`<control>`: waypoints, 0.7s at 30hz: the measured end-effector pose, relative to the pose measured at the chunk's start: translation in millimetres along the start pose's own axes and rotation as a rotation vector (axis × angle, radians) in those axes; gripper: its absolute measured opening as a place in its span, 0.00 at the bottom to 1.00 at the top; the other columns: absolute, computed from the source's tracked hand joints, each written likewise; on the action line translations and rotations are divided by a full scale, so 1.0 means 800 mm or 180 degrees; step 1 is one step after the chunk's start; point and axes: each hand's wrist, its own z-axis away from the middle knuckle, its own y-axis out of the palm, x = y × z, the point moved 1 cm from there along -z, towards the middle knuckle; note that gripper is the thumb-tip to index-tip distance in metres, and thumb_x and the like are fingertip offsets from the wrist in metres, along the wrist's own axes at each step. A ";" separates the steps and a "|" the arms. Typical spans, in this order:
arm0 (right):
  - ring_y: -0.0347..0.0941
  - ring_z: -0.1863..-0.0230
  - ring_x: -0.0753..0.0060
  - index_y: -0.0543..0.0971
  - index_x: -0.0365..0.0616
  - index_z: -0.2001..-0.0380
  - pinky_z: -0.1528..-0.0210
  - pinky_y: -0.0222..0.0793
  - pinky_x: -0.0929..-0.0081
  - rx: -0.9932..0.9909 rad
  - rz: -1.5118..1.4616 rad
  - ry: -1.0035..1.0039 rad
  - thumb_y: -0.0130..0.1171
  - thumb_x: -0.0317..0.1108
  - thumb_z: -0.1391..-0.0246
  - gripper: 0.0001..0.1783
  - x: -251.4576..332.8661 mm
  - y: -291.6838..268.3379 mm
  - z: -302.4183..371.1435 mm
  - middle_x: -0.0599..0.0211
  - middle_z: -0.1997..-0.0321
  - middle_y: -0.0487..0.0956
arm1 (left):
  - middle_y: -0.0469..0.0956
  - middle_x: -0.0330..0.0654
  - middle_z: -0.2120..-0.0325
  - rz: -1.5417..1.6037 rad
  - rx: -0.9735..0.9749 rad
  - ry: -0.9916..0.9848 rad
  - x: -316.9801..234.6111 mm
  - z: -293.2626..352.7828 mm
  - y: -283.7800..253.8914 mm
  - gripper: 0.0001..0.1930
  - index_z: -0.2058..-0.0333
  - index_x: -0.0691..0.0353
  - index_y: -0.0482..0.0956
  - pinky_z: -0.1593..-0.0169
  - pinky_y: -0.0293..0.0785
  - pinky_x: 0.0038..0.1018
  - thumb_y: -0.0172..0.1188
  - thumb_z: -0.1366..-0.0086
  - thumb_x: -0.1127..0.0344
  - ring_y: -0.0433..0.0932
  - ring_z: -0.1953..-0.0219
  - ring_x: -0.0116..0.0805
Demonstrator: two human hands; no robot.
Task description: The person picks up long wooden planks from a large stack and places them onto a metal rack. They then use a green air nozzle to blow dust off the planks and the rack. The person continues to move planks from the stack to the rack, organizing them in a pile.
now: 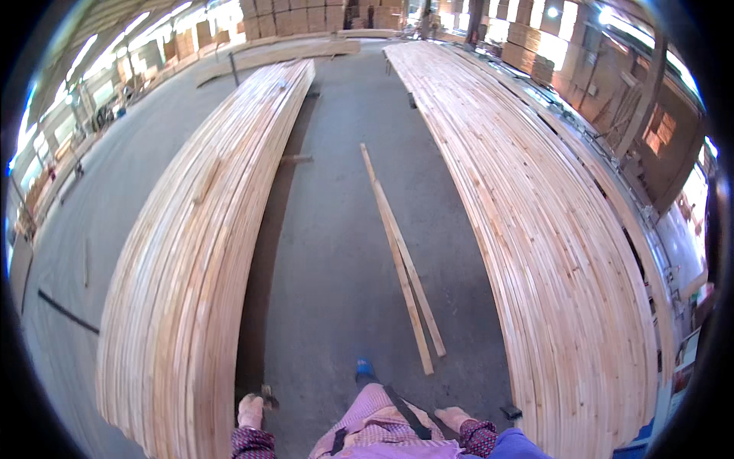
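My left hand, in a pale glove, is low beside the near end of the left stack of long timber strips. Its fingers are too small and bunched to make out. Close to it, a dark support end juts from under that stack. My right hand, also gloved, hangs by my right side, its fingers loosely extended and nothing visible in them. It is apart from the right stack of timber strips. Two loose wooden strips lie on the floor ahead, crossing at a narrow angle.
Grey floor runs as an aisle between both stacks. A blue shoe of mine shows on it. A support end sticks out from the left stack, another from the right. More timber lies at the far left.
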 end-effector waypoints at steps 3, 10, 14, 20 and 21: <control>0.65 0.41 0.45 0.75 0.41 0.50 0.39 0.58 0.60 0.0072 0.0016 0.0350 0.42 0.51 0.43 0.29 -0.009 0.008 -0.102 0.44 0.42 0.69 | 0.80 0.48 0.66 -0.1448 0.0556 0.0849 -0.037 -0.066 0.043 0.15 0.64 0.66 0.78 0.54 0.71 0.35 0.51 0.47 0.63 0.77 0.61 0.45; 0.71 0.47 0.47 0.75 0.39 0.52 0.47 0.66 0.60 -0.0434 -0.0789 -0.0493 0.46 0.54 0.46 0.31 0.223 -0.206 -0.155 0.42 0.53 0.76 | 0.78 0.49 0.61 -0.2180 0.1615 0.1488 -0.041 -0.170 0.126 0.14 0.58 0.54 0.77 0.57 0.74 0.36 0.52 0.42 0.59 0.77 0.59 0.46; 0.68 0.44 0.50 0.75 0.43 0.50 0.45 0.65 0.61 -0.0788 -0.0910 -0.0630 0.45 0.54 0.45 0.29 0.302 -0.303 -0.204 0.48 0.49 0.75 | 0.78 0.48 0.59 -0.2856 0.2091 0.2416 -0.066 -0.231 0.149 0.16 0.57 0.54 0.77 0.51 0.73 0.38 0.51 0.41 0.55 0.76 0.57 0.48; 0.72 0.48 0.48 0.75 0.40 0.52 0.48 0.68 0.60 -0.0226 -0.1287 0.0243 0.46 0.50 0.45 0.27 0.321 -0.384 -0.304 0.44 0.50 0.75 | 0.79 0.53 0.61 -0.3484 0.1831 0.1744 -0.195 -0.341 0.162 0.14 0.61 0.54 0.80 0.53 0.75 0.40 0.55 0.43 0.58 0.78 0.55 0.50; 0.75 0.52 0.49 0.76 0.39 0.55 0.52 0.69 0.60 -0.0547 -0.0378 -0.0567 0.47 0.49 0.45 0.25 0.277 -0.366 -0.368 0.46 0.56 0.78 | 0.79 0.52 0.63 -0.3513 0.1654 0.1638 -0.228 -0.387 0.173 0.13 0.63 0.56 0.79 0.54 0.75 0.40 0.57 0.45 0.59 0.78 0.57 0.50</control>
